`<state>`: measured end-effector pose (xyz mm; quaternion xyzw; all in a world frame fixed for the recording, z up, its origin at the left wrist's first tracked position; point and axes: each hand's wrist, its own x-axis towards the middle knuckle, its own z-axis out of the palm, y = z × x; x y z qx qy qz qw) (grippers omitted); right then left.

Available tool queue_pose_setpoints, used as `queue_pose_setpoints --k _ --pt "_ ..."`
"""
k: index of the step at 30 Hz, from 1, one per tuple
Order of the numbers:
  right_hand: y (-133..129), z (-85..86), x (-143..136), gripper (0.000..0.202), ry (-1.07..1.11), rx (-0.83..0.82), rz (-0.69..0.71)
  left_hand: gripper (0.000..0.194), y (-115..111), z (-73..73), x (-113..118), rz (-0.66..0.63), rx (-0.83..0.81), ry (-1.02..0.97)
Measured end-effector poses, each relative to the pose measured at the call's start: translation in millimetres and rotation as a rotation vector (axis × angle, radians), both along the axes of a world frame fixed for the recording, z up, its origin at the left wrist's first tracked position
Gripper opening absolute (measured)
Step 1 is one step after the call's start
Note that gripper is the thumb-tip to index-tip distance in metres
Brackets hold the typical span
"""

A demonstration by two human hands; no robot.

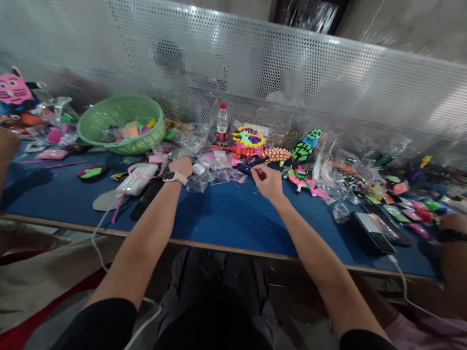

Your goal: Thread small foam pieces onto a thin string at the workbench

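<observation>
My left hand (181, 166), with a watch (174, 178) on its wrist, reaches among clear plastic bags and small pieces at the back of the blue table. Its fingertips are hidden from me. To the right, my right hand (268, 181) has thumb and fingers pinched together beside a dark blue strip (248, 166); what sits in the pinch is too small to make out. Just behind it stand a spiky orange figure (278, 155) and a yellow-and-purple frilled figure (249, 139). A pink-and-green figure (302, 179) lies right of this hand.
A green basket (120, 146) holds colourful pieces at left. Near my left forearm lie a white power bank (136, 180) and a dark phone. A bottle (222, 124) stands by the perforated metal panel (233, 73). At right sits a black box (371, 233); other people's arms show at both sides.
</observation>
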<state>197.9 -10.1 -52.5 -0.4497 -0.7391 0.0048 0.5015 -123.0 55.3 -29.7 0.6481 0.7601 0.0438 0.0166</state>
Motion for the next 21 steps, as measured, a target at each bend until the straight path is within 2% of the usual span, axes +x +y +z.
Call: queue_pose_setpoints --k 4,11,21 --pt "-0.7 0.8 -1.4 0.037 0.006 -0.014 -0.011 0.05 -4.5 1.2 5.0 0.056 0.063 0.038" --pt "-1.3 1.8 -0.9 0.041 0.006 -0.028 0.001 0.049 -4.2 2.8 3.4 0.052 0.09 0.022" --pt "-0.7 0.6 -2.6 0.034 0.021 -0.015 0.02 0.045 -6.0 6.8 2.0 0.082 0.151 0.013"
